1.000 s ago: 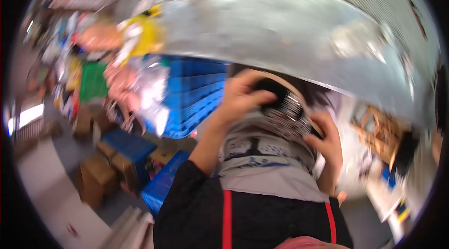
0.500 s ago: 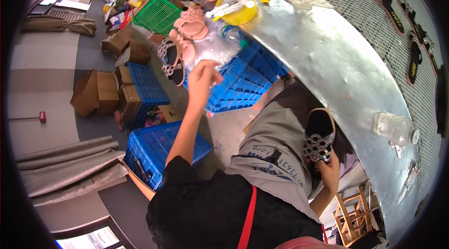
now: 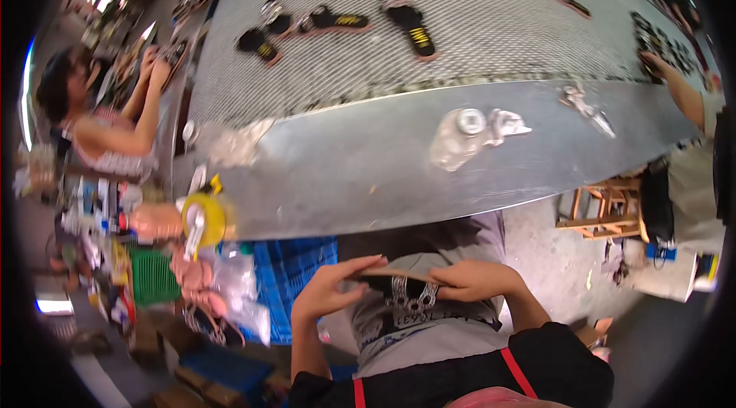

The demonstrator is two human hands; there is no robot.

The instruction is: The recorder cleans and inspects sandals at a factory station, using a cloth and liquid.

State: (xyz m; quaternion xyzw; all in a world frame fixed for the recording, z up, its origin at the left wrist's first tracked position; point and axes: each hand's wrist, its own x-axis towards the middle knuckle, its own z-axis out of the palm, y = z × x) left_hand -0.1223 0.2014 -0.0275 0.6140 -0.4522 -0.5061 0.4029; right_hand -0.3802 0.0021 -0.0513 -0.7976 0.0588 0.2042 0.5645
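Observation:
A black sandal (image 3: 412, 291) with a strap of silvery, sparkling rings is held sideways over my lap, in front of the metal table edge. My left hand (image 3: 326, 294) holds one end of it, thumb and fingers about the sole. My right hand (image 3: 477, 281) grips the other end, its fingers closed on the sole and partly hidden behind it.
Several black sandals (image 3: 410, 29) lie on the mesh surface (image 3: 268, 86) beyond the metal table (image 3: 330, 170). A clear bottle (image 3: 458, 140) and a yellow tape roll (image 3: 208, 216) rest on the table. Co-workers are at left (image 3: 115, 128) and right (image 3: 678, 90).
My view has swung right, toward the table. My left hand, empty before, has come over to the sandal. The sandal, upright in my right hand before, now lies crosswise between both hands.

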